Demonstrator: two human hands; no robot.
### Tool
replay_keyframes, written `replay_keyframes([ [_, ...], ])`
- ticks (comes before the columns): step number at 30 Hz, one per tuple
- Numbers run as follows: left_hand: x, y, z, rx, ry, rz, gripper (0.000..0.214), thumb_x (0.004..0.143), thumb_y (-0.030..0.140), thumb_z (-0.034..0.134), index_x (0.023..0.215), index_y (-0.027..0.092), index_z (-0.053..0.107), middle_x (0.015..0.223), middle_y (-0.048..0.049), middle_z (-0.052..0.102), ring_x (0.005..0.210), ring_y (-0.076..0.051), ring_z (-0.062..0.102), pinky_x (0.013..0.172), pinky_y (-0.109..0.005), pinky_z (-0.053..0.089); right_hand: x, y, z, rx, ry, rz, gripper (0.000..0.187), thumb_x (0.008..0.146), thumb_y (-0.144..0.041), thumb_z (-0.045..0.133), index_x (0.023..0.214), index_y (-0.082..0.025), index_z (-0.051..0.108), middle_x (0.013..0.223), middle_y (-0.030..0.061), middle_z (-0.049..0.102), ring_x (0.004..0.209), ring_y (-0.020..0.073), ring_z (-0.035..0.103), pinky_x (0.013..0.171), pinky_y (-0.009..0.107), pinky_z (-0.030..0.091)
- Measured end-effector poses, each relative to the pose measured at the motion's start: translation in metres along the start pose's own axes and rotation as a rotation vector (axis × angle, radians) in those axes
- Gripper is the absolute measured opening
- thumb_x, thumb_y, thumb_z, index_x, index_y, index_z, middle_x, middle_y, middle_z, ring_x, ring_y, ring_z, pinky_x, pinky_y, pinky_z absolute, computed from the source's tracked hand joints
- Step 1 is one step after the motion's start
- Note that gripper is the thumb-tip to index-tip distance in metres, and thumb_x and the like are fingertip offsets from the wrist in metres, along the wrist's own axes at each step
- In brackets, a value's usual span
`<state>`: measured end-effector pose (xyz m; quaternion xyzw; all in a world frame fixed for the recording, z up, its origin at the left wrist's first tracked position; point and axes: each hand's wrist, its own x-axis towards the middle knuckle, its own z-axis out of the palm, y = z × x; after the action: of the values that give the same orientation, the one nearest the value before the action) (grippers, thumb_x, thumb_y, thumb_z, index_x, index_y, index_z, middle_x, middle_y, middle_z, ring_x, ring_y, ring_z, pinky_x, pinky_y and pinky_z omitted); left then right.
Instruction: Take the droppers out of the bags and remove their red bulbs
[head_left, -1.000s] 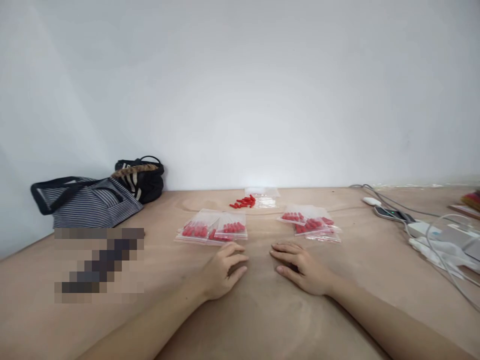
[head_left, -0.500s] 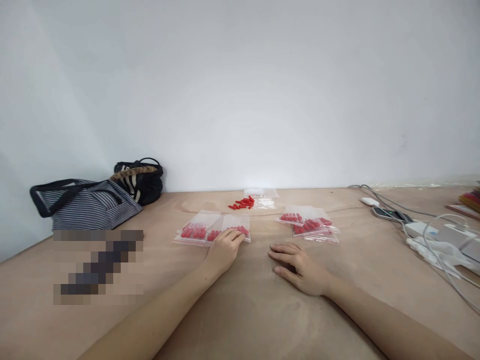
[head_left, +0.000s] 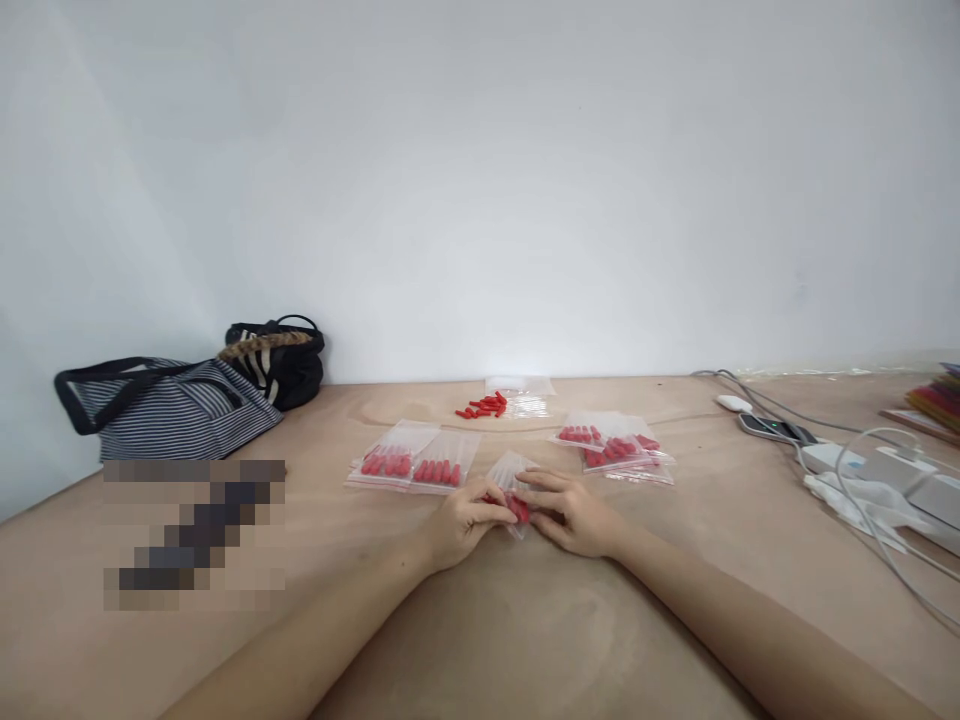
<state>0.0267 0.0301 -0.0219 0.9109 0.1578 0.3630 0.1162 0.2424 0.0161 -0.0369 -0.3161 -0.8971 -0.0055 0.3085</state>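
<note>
Between my hands, low over the middle of the table, is a small clear zip bag point(head_left: 508, 468) with red pieces point(head_left: 520, 512) inside. My left hand point(head_left: 466, 522) pinches its left side between thumb and fingers. The fingers and thumb of my right hand point(head_left: 576, 512) close on its right side, partly covering the red pieces. To the left lie more filled bags point(head_left: 442, 458), their small red tapered pieces lined up in rows. Another overlapping pile of filled bags point(head_left: 616, 450) rests on the right.
Loose red pieces point(head_left: 484, 405) lie at the back beside flat clear bags point(head_left: 529, 392). A striped bag point(head_left: 187, 410) and a black bag point(head_left: 296, 365) stand at the left. Cables, a phone-like device point(head_left: 776, 428) and a white power strip point(head_left: 896, 480) occupy the right side.
My left hand has drawn one filled bag from the left group toward the middle. My right hand has moved left and taken hold of its other side.
</note>
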Motion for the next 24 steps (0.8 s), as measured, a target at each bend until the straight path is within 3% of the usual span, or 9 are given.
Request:
replay_keyframes([
  [3,0.000,0.000,0.004,0.065,0.032,-0.046,0.023,0.089,0.022,0.045,0.086,0.017,0.068,0.075,-0.0050,0.062,0.073,-0.014,0.058,0.068,-0.024,0.049,0.001,-0.007,0.002,0.072,-0.001,0.021,0.040,0.079,-0.027,0.055,0.119,-0.023,0.054,0.117,0.0086,0.057,0.107,0.0211,0.052,0.091,0.038,0.043],
  [7,-0.001,0.001,0.004,0.174,0.056,-0.038,0.024,0.090,0.023,0.043,0.088,0.017,0.066,0.077,-0.0043,0.063,0.075,-0.013,0.058,0.070,-0.024,0.048,0.002,-0.011,0.007,0.074,0.044,0.034,0.029,0.086,-0.024,0.045,0.110,-0.026,0.060,0.103,0.0051,0.064,0.096,0.0182,0.057,0.084,0.035,0.046],
  [12,-0.005,-0.003,-0.010,0.395,-0.076,-0.016,0.028,0.091,0.019,0.036,0.088,0.017,0.065,0.076,-0.0046,0.063,0.071,-0.014,0.057,0.065,-0.024,0.047,-0.002,-0.004,0.005,0.078,0.051,0.100,0.033,0.085,-0.016,0.041,0.110,-0.026,0.061,0.106,0.0044,0.063,0.101,0.0178,0.055,0.087,0.035,0.044],
  [16,-0.005,-0.006,-0.010,0.480,-0.099,-0.023,0.028,0.090,0.016,0.037,0.081,0.016,0.064,0.072,-0.0042,0.062,0.068,-0.014,0.056,0.064,-0.024,0.045,-0.001,-0.011,-0.001,0.010,0.055,0.134,0.029,0.077,-0.026,0.055,0.105,-0.026,0.063,0.105,0.0044,0.063,0.099,0.0203,0.053,0.085,0.038,0.039],
  [19,-0.002,-0.004,-0.005,0.460,-0.100,-0.007,0.026,0.089,0.017,0.040,0.076,0.016,0.063,0.070,-0.0036,0.062,0.067,-0.014,0.056,0.064,-0.025,0.044,0.003,-0.022,-0.002,-0.093,0.068,0.139,0.020,0.076,-0.034,0.059,0.093,-0.027,0.067,0.094,0.0034,0.065,0.086,0.0185,0.053,0.077,0.036,0.034],
  [22,0.001,0.002,-0.002,0.400,-0.041,-0.040,0.025,0.088,0.018,0.042,0.072,0.016,0.061,0.069,-0.0029,0.062,0.066,-0.014,0.055,0.064,-0.025,0.043,0.006,-0.027,0.002,-0.176,0.125,0.155,0.017,0.083,-0.027,0.052,0.083,-0.026,0.069,0.079,0.0029,0.064,0.076,0.0156,0.050,0.070,0.033,0.029],
  [24,0.003,0.008,-0.001,0.348,0.086,-0.172,0.022,0.086,0.022,0.046,0.069,0.016,0.059,0.067,-0.0021,0.060,0.065,-0.014,0.054,0.063,-0.024,0.043,0.006,-0.026,0.004,-0.193,0.178,0.187,0.020,0.084,-0.026,0.050,0.079,-0.025,0.069,0.071,0.0025,0.062,0.073,0.0147,0.048,0.069,0.032,0.026],
])
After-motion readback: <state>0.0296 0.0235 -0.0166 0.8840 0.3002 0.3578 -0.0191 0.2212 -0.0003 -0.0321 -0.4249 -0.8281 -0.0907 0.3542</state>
